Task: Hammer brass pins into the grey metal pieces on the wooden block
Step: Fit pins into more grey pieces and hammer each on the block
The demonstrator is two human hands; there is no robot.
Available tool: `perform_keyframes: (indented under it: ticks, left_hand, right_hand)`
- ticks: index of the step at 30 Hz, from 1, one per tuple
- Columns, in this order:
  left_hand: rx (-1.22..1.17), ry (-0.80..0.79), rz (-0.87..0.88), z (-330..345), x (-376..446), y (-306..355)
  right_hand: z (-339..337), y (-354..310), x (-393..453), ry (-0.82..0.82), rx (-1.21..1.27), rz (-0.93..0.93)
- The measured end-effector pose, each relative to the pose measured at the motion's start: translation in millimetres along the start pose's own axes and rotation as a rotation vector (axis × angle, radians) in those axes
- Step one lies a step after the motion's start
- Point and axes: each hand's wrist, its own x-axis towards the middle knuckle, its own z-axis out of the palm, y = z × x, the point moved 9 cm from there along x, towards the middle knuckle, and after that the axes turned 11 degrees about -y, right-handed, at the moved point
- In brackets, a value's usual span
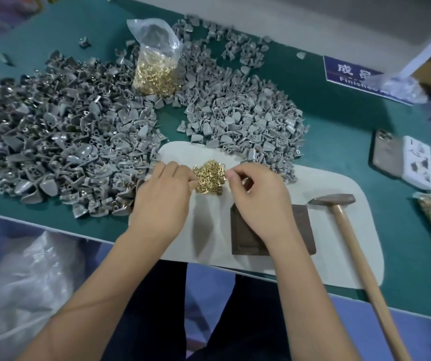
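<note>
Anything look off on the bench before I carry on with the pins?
Nothing damaged or spilled. One oddity: the hammer lies with its handle end hanging past the table edge, where a knock could tip it off.

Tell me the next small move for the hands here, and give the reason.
Probably pinch one pin from the loose brass pins and bring it toward the wooden block. Both the left hand and right hand have fingertips at that pile, the hammer lies untouched beside the block, and no grey piece is visible on the block, though the right hand hides part of it.
</note>
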Motion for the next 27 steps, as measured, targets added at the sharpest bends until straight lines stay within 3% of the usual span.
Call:
perform_keyframes:
  ticks: [11, 21, 27]
  left_hand:
    - [-0.208, 0.018, 0.093, 4.0, -0.6, 16.6]
    - [-0.125, 0.082, 0.142, 11.3, -3.4, 19.9]
    - [-0.196, 0.087, 0.164, 12.3, -3.6, 18.8]
  right_hand:
    - [-2.5, 2.3, -3.7, -0.003, 0.088, -0.007]
    - [-2.4, 2.9, -3.0, -0.005, 0.072, -0.009]
    - [-2.4, 0.9, -4.0, -0.010, 0.044, -0.005]
